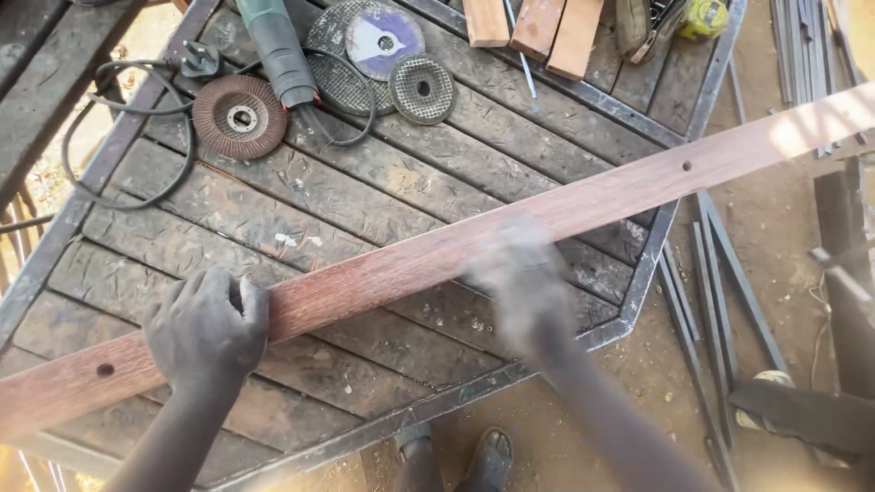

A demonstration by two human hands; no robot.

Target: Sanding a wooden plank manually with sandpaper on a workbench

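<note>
While my left hand (208,330) clamps the long reddish plank (437,255) to the slatted worktable (365,196), steadying it, my right hand (521,273) is a blur on its face; I cannot tell its grip. Plank runs diagonally, lower left to upper right, overhanging both edges.

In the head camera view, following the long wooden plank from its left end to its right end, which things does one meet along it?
Hole near the left end → left hand gripping the long wooden plank → right hand, blurred, on the plank → second hole → sunlit right end.
</note>
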